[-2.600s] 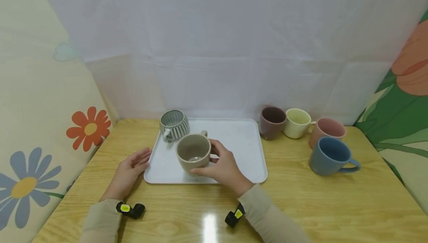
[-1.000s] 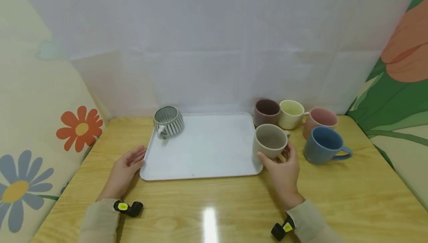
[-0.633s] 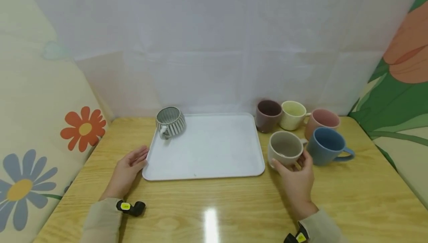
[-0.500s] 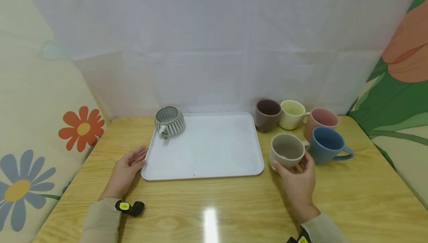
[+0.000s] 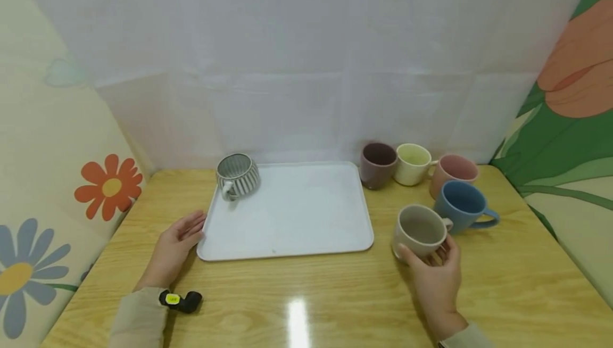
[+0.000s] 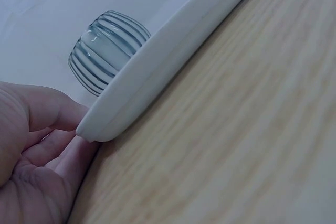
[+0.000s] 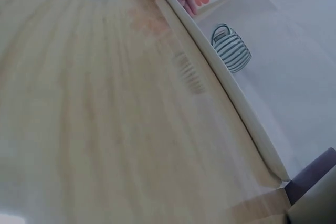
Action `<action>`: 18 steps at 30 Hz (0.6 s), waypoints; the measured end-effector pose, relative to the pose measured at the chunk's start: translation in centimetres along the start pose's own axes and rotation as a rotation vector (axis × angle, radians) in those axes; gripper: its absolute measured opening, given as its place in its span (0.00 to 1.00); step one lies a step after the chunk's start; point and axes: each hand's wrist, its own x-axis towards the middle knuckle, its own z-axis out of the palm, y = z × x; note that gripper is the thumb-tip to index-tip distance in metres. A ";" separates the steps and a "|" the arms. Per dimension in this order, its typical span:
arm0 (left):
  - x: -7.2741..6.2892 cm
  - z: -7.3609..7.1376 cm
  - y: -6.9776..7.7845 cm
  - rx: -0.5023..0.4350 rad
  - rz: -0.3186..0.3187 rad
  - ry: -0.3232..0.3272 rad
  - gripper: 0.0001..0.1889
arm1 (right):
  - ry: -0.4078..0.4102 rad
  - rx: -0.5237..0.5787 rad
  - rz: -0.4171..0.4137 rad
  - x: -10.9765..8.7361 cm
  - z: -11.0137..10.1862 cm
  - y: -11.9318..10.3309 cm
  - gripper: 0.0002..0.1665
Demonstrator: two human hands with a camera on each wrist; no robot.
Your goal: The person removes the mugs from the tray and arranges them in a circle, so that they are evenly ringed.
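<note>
A greyish-beige mug (image 5: 404, 231) is at the table's right, in front of the blue mug (image 5: 462, 207). My right hand (image 5: 436, 284) grips its near side, thumb on the left and fingers round the right below its handle. In the right wrist view, only a piece of the beige mug (image 7: 320, 198) shows at the lower right corner. My left hand (image 5: 170, 249) rests on the table with loosely straight fingers against the left edge of the white tray (image 5: 297, 220). In the left wrist view, the thumb touches the tray's rim (image 6: 100, 127). A striped grey-green mug (image 5: 244, 180) stands in the tray's back left corner.
Behind the beige mug, along the white backdrop (image 5: 268, 71), stand a purple mug (image 5: 375, 172), a pale yellow mug (image 5: 409, 170) and a pink mug (image 5: 450, 177). The blue mug's handle points right. Flowered cloth (image 5: 48, 140) borders the wooden table (image 5: 239, 305).
My right hand has carried the beige mug from above the tray rightward past its edge, then nearer to me and lower. My left hand has stayed at the tray's left edge.
</note>
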 end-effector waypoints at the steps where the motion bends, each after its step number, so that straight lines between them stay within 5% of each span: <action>1: 0.0 0.0 0.0 0.002 -0.005 0.001 0.29 | 0.007 0.002 -0.002 -0.1 -0.1 0.0 0.55; 18: -0.1 0.0 0.2 -0.006 -0.007 -0.004 0.29 | 0.143 0.033 0.024 0.6 -1.0 -0.1 0.58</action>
